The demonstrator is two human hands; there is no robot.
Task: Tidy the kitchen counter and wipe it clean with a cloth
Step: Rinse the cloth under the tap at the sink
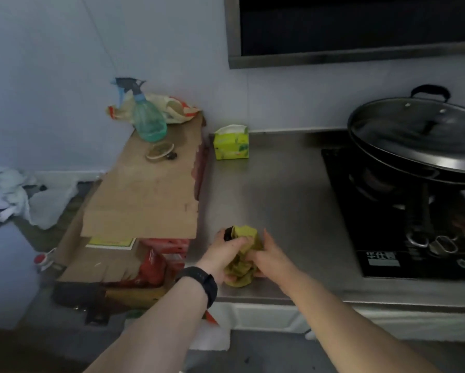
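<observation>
We hold the yellow-green cloth [243,254] bunched at the lower centre of the frame, at the front edge of the steel desk [280,189]. The left hand [224,258] has its fingers curled round the cloth's upper part. A small dark item shows at their tips and we cannot identify it. The right hand [270,255] lies against the cloth's right side with one finger straight. We cannot tell whether the others pinch the fabric.

Risks, in our judgement:
- A bunched cloth wipes a narrow strip; streaks are likely unless we spread it.
- The tissue box [231,142] stands at the back of the desk, upper centre; a stroke reaching it can topple it.
- The wok [420,146] sits on the stove [387,224] at the right, handle toward the front; a wide stroke can strike it.
</observation>
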